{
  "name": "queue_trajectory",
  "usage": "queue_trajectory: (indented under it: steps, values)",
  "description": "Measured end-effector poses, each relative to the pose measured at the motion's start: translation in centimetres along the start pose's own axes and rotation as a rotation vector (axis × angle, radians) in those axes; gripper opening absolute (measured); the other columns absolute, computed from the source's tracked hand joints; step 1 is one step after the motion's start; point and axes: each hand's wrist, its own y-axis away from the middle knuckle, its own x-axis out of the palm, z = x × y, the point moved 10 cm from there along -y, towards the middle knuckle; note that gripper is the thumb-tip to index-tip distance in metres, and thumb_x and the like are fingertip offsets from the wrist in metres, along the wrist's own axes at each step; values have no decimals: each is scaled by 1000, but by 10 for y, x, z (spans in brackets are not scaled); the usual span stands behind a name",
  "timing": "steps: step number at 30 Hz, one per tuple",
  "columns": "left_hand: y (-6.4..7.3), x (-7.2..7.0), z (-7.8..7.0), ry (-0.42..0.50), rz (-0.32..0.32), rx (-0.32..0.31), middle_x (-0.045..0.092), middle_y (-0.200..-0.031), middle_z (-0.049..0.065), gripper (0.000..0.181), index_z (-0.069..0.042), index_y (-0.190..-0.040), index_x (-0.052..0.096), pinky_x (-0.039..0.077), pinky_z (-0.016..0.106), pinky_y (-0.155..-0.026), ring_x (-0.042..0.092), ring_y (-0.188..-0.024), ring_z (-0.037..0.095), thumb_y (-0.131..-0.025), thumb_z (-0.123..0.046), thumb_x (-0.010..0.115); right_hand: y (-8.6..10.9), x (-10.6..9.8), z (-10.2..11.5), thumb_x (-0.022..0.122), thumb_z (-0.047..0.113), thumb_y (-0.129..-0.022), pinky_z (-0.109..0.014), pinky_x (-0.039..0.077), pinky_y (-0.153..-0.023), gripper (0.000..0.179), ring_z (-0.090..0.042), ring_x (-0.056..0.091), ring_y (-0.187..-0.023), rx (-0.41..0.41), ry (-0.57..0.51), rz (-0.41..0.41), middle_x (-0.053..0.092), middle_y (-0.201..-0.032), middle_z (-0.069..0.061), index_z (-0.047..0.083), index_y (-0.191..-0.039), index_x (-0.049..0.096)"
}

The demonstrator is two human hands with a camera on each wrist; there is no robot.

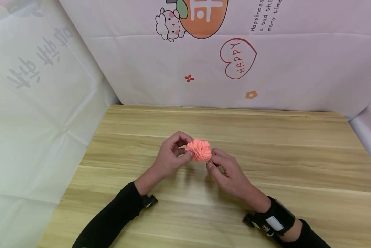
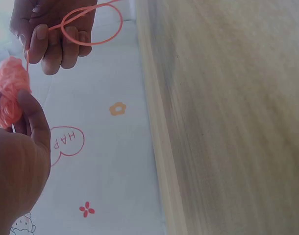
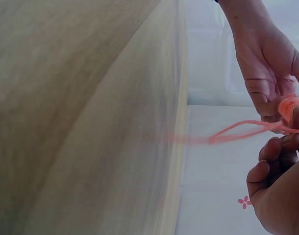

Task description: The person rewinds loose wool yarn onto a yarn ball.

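Above the middle of the table, a small wound ball of coral-pink yarn (image 1: 199, 150) is held by the left hand (image 1: 172, 155), thumb on its near side and fingers behind. Close by its right end, the right hand (image 1: 232, 174) pinches a strand of that yarn between thumb and fingertip. In the left wrist view the strand runs from the yarn ball (image 2: 10, 93) up to the right hand (image 2: 54, 36), and its loose end forms a loop (image 2: 121, 27) beyond the fingers. The right wrist view shows the yarn tail (image 3: 237, 129) hanging out from the pinch, blurred toward its tip.
The hands are over a wood-grain table (image 1: 136, 124). Behind it stands a white printed cloth (image 1: 136, 69) with a red heart and small flowers, and another white cloth (image 1: 33, 137) hangs along the left. A black strap with a camera (image 1: 275, 220) sits on the right wrist.
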Motion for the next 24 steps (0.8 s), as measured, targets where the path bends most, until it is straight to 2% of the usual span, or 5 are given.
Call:
queue_trajectory:
  steps: [3, 6, 11, 18, 24]
  values:
    - [-2, -2, -6, -72, -27, -23, 57, -99, 14, 23, 5, -101, 55, 55, 31, -70, 57, -88, 27, -80, 15, 61, -3, -2, 9, 50, -16, -86, -29, 37, -53, 33, -9, 42, -66, -26, -9, -7, 44, -75, 3, 13, -70, 52]
    - [-3, 0, -9, -150, -16, -31, 59, -94, 13, 23, 4, -100, 56, 54, 32, -68, 57, -83, 28, -80, 14, 61, -4, -2, 14, 50, -17, -84, -28, 38, -53, 33, -9, 42, -66, -33, -14, -6, 44, -74, 2, 12, -70, 51]
    - [-3, 4, -9, -235, 26, -38, 61, -91, 12, 22, 3, -99, 58, 52, 36, -67, 57, -79, 26, -80, 14, 62, -6, -3, 15, 51, -19, -82, -25, 39, -54, 34, -10, 44, -65, 1, 0, -3, 45, -74, 1, 12, -69, 50]
    - [-2, 9, -7, -334, 79, -47, 60, -87, 11, 23, 1, -95, 59, 47, 34, -58, 53, -72, 27, -77, 15, 62, -5, -3, 14, 52, -19, -81, -23, 40, -55, 32, -9, 43, -64, -4, 20, -8, 45, -74, 1, 10, -69, 51]
    - [0, 17, 0, -409, 174, -85, 61, -85, 7, 22, -4, -94, 62, 43, 29, -55, 54, -72, 25, -76, 9, 63, -5, -3, 14, 51, -18, -83, -23, 42, -55, 34, -9, 46, -64, -2, 15, -5, 47, -75, 2, 14, -70, 52]
